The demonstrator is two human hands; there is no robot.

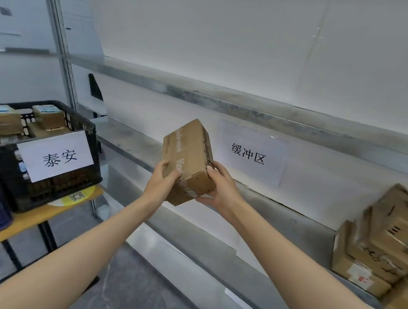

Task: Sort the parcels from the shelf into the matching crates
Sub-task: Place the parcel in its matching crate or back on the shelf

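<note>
Firmly, left hand (163, 178) and right hand (222, 187) grasp one parcel (190, 152) — black crate (54, 188) to its left, stacked parcels (391, 241) right.

Your single head camera faces the shelf (133, 143), tilted forward and down, close behind your left hand (163, 177) and right hand (221, 189) gripping a box (190, 152) mid-frame; crate (66, 189) left, parcels (391, 239) right.

Black crate (42, 181) sign — 泰安; shelf (256, 198) sign — 缓冲区.
</note>
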